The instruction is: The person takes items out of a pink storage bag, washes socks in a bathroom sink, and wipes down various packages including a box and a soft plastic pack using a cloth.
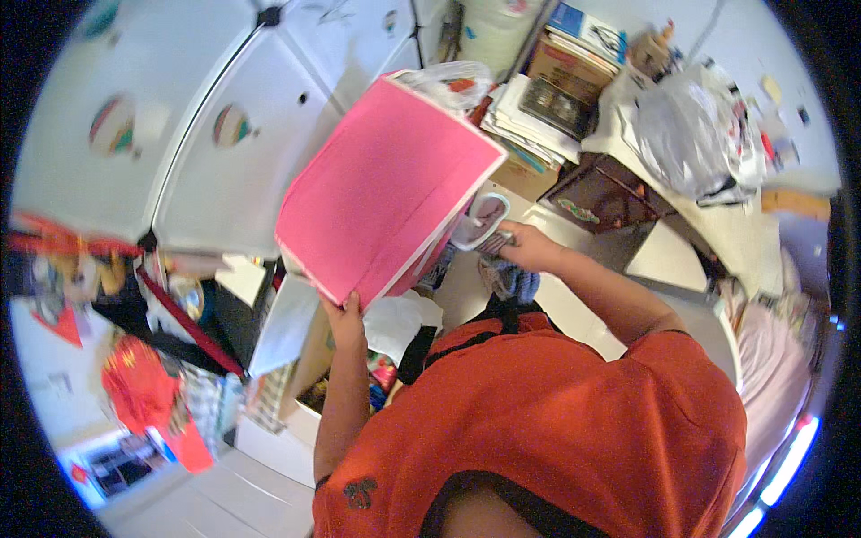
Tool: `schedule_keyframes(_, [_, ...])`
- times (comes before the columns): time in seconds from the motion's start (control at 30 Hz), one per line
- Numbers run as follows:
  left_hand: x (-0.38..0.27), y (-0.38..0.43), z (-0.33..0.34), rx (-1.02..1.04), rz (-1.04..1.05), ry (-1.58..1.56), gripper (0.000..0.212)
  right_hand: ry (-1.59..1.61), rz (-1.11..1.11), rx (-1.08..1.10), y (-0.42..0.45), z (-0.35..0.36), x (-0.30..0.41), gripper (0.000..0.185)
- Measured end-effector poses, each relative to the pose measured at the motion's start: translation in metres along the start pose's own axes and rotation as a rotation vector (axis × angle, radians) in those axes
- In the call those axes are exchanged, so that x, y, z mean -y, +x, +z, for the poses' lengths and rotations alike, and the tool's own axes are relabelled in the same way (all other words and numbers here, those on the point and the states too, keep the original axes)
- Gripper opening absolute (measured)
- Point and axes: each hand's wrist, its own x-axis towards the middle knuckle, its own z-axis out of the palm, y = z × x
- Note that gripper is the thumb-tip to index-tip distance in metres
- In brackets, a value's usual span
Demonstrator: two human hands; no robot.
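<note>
A pink fabric-covered box or lid with white edging (390, 181) is tilted in front of me at the middle of the view. My left hand (346, 319) grips its near lower corner, the thumb lying on the pink face. To the right of the pink piece, my right hand (528, 247) is closed on a small container with a pale rim (484, 222), which lies close to the pink edge. The fingers of that hand are partly hidden, and the container's contents cannot be made out.
White cabinet panels with balloon pictures (195, 128) rise at the upper left. Stacked papers and books (538, 121) stand beyond the pink piece. A grey plastic bag (683, 134) rests on the desk at right. An open box of mixed items (316, 397) sits beside my left forearm.
</note>
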Motion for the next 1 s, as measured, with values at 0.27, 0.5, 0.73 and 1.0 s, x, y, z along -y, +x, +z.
schedule_keyframes(0.27, [-0.001,-0.003,-0.005,-0.017,-0.109,-0.052,0.064,1.051,0.299,-0.548,0.108,-0.069,-0.047,0.033])
schedule_keyframes(0.5, [0.003,-0.019,-0.005,-0.288,-0.334,-0.191,0.043,0.162,-0.827,-0.228,0.288,-0.064,-0.011,0.039])
schedule_keyframes(0.73, [-0.013,-0.012,0.018,-0.224,-0.329,-0.187,0.041,-0.073,0.018,-0.064,0.26,-0.047,-0.129,0.039])
schedule_keyframes(1.0, [-0.01,-0.016,0.023,-0.348,-0.294,-0.217,0.036,-0.035,0.244,0.301,0.141,-0.061,-0.112,0.038])
